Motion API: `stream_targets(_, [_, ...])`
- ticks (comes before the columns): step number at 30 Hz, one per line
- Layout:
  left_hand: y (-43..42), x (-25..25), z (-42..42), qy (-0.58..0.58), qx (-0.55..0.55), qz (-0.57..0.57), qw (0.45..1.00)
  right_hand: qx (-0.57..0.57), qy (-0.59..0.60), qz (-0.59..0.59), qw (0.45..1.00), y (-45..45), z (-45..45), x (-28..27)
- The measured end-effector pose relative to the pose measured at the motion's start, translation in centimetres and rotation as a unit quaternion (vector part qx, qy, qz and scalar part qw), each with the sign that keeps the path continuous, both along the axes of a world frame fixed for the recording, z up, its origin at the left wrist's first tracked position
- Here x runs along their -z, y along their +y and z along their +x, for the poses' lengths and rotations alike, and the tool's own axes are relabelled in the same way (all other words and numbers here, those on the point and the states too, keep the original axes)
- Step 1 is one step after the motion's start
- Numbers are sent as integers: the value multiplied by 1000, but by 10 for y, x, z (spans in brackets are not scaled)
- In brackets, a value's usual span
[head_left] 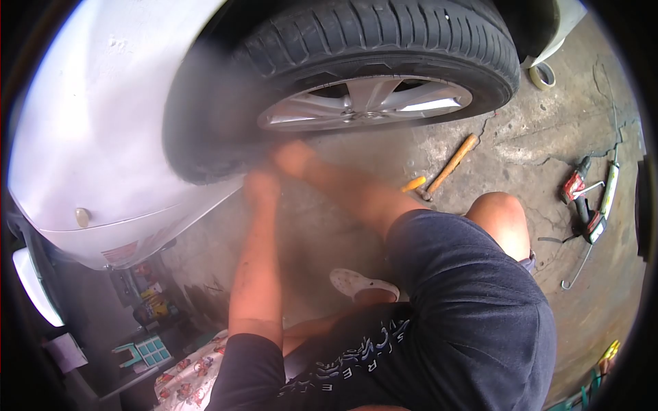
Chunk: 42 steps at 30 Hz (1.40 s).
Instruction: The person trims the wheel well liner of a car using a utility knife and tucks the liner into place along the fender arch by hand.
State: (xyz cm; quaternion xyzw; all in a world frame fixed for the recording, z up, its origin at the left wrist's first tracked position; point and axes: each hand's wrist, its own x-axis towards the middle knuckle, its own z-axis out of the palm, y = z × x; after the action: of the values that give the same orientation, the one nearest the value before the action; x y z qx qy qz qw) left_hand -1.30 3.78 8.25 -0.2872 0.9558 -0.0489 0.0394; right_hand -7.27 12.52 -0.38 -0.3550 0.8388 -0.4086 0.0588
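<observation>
My left hand [262,186] is at the lower edge of the silver car's wheel arch, beside the bumper [116,157]. Close by on its right, my right hand [292,159] reaches under the near side of the wheel [370,96]. A hazy blur covers this area, and the fingers of both hands are hidden, so I cannot make out what they touch or hold. The tyre tread faces up and away, with the silver rim toward me.
On the concrete floor to the right lie a wooden-handled hammer [452,166], a yellow handle [413,183], a tape roll [542,76], a red power tool [574,183] and a green-and-white tube tool [609,192]. Dark shelving with a teal item [153,350] stands lower left.
</observation>
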Motion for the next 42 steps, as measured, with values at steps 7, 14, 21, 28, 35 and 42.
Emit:
stream_targets(7, [-5,5,1,-5,31,1,999,-50,-56,28,997,-16,-1,10])
stream_targets(14, [-3,2,1,-17,26,4,999,-243,-386,-79,886,-18,-32,23])
stream_targets(21, [-9,6,3,-9,49,-23,998,-87,-71,-40,993,-27,-22,38])
stream_targets(28, [-1,3,1,-2,14,-11,1000,-54,-84,26,995,-1,-13,3])
stream_targets(35, [12,-8,-1,7,10,5,1000,-67,-96,-30,993,-57,-16,53])
stream_targets(42, [-1,-2,1,-13,14,10,1000,-199,-341,-104,913,-44,-19,47])
